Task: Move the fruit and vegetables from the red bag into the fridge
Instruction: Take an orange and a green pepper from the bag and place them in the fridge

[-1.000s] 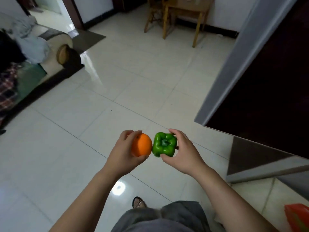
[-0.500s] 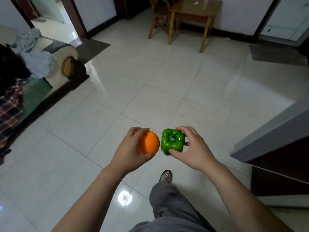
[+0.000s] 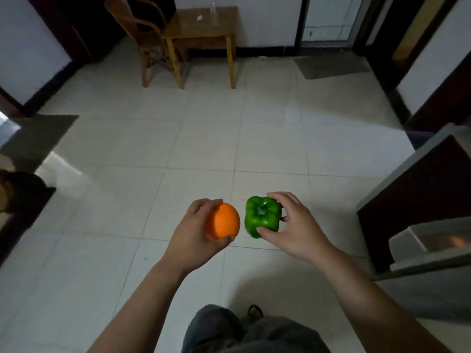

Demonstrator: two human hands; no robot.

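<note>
My left hand (image 3: 195, 235) grips an orange (image 3: 224, 221) at mid-frame, fingers curled round its back. Right beside it, my right hand (image 3: 293, 228) holds a green bell pepper (image 3: 263, 216) with its stem facing up, thumb below and fingers over the top. The two items are a small gap apart, above the white tiled floor. At the right edge stands the open fridge door (image 3: 418, 200), dark on its face, with a pale door shelf (image 3: 428, 240) low on its inner side. The red bag is out of sight.
A wooden chair (image 3: 142, 39) and small wooden table (image 3: 204, 29) stand against the far wall. Grey mats lie at the left (image 3: 33, 138) and far right (image 3: 331, 64). A dark sofa end (image 3: 20, 194) sits at the left edge. My knee shows at the bottom.
The view has swung to the right: sofa and laundry slid off the left, the table moved to centre. Both hands keep their grips, still side by side. The fridge door shelf has come into view.
</note>
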